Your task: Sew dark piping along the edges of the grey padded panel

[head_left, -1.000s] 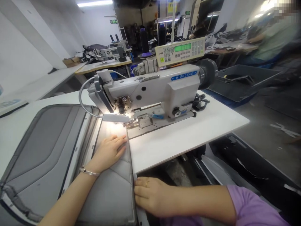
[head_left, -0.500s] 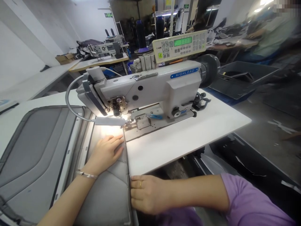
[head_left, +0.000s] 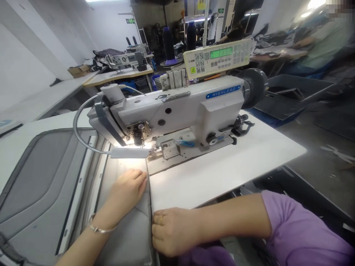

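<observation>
A grey padded fabric panel (head_left: 124, 236) with a piped edge lies under the head of a sewing machine (head_left: 177, 111). On its top, close to the right edge and just in front of the lit needle area, rests my left hand (head_left: 126, 194). Its fingers are drawn together at the piping, closed on the edge. Nearer to me, my right hand (head_left: 173, 231) has its fingers curled round that same edge, thumb side up. The fingertips of the right hand are hidden by the panel. A lamp bar (head_left: 129, 153) partly covers the needle.
A larger grey padded section (head_left: 36, 177) with white strips spreads to the left. Blue-handled snips (head_left: 184, 143) lie on the machine bed. The white table (head_left: 222, 173) extends right. Behind stand thread cones (head_left: 168, 44), a control panel (head_left: 217, 59), a dark bin (head_left: 285, 96) and another person (head_left: 321, 48).
My left hand has drawn its fingers and thumb closer together at the panel's edge. The right hand keeps its grip. The whole view has shifted slightly, with the machine a little lower.
</observation>
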`<state>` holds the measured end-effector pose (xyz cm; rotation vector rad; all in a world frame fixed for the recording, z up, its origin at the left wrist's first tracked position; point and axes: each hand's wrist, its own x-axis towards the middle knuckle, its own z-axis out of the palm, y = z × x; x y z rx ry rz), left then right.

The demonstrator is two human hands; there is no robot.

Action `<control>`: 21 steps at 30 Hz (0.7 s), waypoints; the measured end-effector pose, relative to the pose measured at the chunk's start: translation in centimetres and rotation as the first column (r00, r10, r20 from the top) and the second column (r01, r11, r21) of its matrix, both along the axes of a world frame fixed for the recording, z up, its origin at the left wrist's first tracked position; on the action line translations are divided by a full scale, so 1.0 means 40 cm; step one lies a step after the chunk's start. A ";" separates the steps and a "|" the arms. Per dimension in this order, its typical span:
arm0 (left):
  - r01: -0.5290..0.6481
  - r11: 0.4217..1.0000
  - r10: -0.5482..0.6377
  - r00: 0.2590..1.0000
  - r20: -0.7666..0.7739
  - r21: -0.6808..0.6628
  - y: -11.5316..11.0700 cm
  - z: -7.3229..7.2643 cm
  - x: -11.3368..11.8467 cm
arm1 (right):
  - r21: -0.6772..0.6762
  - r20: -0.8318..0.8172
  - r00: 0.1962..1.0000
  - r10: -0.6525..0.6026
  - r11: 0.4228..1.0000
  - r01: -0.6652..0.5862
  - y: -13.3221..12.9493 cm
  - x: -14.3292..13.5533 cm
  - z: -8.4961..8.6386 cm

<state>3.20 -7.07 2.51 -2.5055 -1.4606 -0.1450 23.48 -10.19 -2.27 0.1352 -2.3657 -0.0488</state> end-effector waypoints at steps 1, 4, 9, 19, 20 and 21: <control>-0.004 1.000 0.004 1.000 0.001 -0.001 -0.001 -0.003 0.002 | 0.011 -0.004 1.000 0.001 1.000 -0.001 0.007 -0.003 0.003; -0.026 1.000 0.027 0.999 -0.025 0.017 0.006 -0.009 0.008 | 0.041 -0.014 1.000 0.028 0.999 -0.027 0.027 -0.014 0.010; -0.061 0.997 0.065 0.995 -0.076 0.054 0.032 -0.010 0.017 | 0.037 0.000 0.996 0.088 0.995 -0.088 0.064 -0.030 0.006; -0.030 0.959 0.059 0.994 -0.095 0.282 0.077 -0.045 0.006 | -0.058 -0.017 0.998 0.061 0.996 -0.062 0.097 -0.037 0.001; -0.017 0.958 0.046 0.994 -0.096 0.287 0.082 -0.047 0.004 | -0.052 -0.032 0.998 0.047 0.997 -0.049 0.097 -0.039 0.001; -0.006 0.957 0.036 0.995 -0.098 0.291 0.089 -0.049 0.002 | -0.042 -0.048 0.998 0.034 0.998 -0.036 0.097 -0.041 0.000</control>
